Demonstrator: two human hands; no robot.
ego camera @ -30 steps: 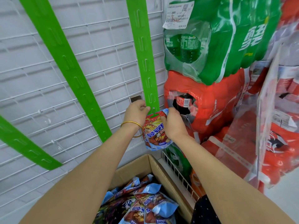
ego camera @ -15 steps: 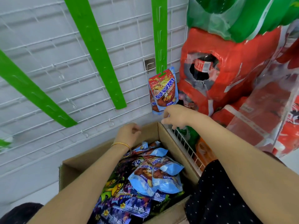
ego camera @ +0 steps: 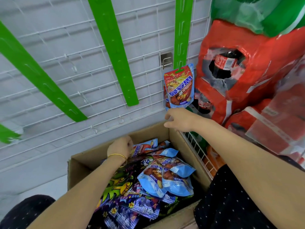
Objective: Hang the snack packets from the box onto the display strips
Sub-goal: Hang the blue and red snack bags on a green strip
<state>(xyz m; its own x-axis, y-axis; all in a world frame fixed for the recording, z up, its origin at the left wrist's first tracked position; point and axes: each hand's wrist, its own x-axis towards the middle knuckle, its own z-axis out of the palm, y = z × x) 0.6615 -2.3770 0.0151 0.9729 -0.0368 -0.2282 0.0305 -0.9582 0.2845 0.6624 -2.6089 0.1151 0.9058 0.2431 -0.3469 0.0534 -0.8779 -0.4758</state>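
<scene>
One snack packet [ego camera: 179, 86] hung at the bottom of the right green strip [ego camera: 181, 38], on the wire grid [ego camera: 66, 63]. The right hand [ego camera: 179, 119] was just below it, fingers relaxed, holding nothing. In the cardboard box [ego camera: 184, 149], the left hand [ego camera: 121, 147] gripped another packet [ego camera: 143, 147] with curled fingers.

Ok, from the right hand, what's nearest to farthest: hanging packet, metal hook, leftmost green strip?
1. hanging packet, just above the right hand.
2. metal hook, higher on the grid.
3. leftmost green strip, far left.
</scene>
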